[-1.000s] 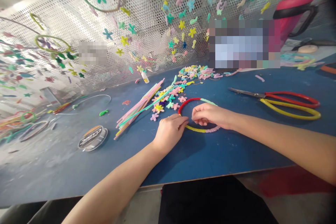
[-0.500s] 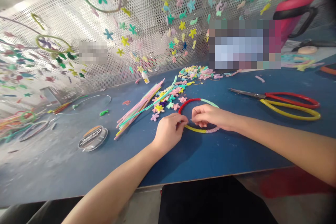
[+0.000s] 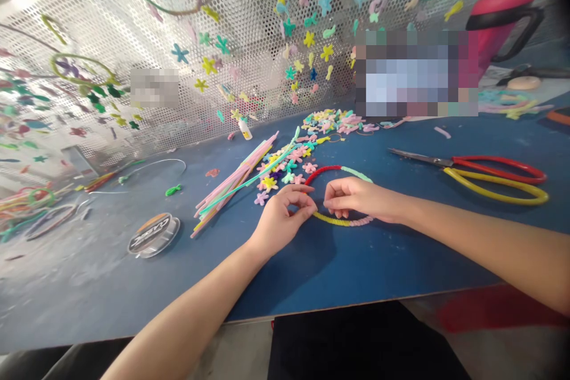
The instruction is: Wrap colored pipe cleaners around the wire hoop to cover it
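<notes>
A ring wrapped in fuzzy pipe cleaner [image 3: 332,221], in red, orange, mint, pink and yellow sections, lies on the blue table. At its left edge, my left hand [image 3: 282,214] holds the ring, with the index finger stretched over it and the thumb at the start of the yellow part. My right hand [image 3: 351,196] is over the ring's right side, thumb and fingertips pinched together above its centre. Whatever is in that pinch, if anything, is too small to make out. The right hand hides part of the ring.
Pipe cleaners [image 3: 236,175] lie in a bundle left of small fuzzy flowers [image 3: 269,183]. Scissors [image 3: 445,162] with red and yellow handles lie to the right. A clear spool [image 3: 154,236] sits at left, a small white bottle [image 3: 244,130] by the perforated metal panel [image 3: 249,41].
My left index finger has lifted and spread away from the thumb, opening a gap between them. My right hand keeps its pinch almost in place. The view has shifted slightly.
</notes>
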`<state>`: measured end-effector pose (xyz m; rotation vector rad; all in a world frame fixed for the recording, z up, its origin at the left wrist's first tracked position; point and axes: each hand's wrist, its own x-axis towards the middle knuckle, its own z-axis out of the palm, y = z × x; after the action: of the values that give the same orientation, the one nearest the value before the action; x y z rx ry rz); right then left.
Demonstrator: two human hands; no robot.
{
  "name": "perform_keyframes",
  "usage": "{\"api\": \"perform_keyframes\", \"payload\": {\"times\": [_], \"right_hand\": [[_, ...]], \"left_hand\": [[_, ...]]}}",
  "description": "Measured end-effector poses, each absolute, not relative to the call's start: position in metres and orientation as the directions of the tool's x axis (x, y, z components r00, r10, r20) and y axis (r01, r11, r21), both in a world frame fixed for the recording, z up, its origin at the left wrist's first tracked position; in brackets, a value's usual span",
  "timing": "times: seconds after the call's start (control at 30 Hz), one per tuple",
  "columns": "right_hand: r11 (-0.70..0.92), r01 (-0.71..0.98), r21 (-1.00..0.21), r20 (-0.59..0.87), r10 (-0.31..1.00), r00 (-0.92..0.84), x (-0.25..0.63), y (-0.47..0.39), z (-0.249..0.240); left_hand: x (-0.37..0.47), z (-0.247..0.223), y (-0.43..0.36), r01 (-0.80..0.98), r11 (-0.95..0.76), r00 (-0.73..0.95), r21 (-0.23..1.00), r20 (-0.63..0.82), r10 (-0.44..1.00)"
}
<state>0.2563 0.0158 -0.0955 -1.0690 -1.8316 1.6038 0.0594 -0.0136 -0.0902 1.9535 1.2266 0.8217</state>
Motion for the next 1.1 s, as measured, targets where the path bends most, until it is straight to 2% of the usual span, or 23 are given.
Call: {"api": "perform_keyframes", "payload": {"times": [0.4, 0.7, 0.93, 1.1], "right_hand": [[0.088, 0.260, -0.961, -0.057, 0.863, -0.502, 0.253, 0.017, -0.099], [0.004, 0.223, -0.975, -0.108, 0.865, -0.490, 0.252, 0.017, -0.097], [0.030, 0.239, -0.971, -0.089, 0.877, -0.472, 0.250, 0.015, -0.096], [0.058, 0.208, -0.976, -0.062, 0.849, -0.525, 0.250, 0.012, -0.096]], "left_hand": [[0.047, -0.084, -0.009, 0.376, -0.234, 0.349, 0.897, 0.097, 0.932], [0.044, -0.081, -0.007, 0.335, -0.173, 0.342, 0.926, 0.051, 0.938], [0.045, -0.083, -0.006, 0.355, -0.193, 0.362, 0.915, 0.056, 0.931], [0.047, -0.089, -0.006, 0.397, -0.216, 0.382, 0.892, 0.053, 0.923]]}}
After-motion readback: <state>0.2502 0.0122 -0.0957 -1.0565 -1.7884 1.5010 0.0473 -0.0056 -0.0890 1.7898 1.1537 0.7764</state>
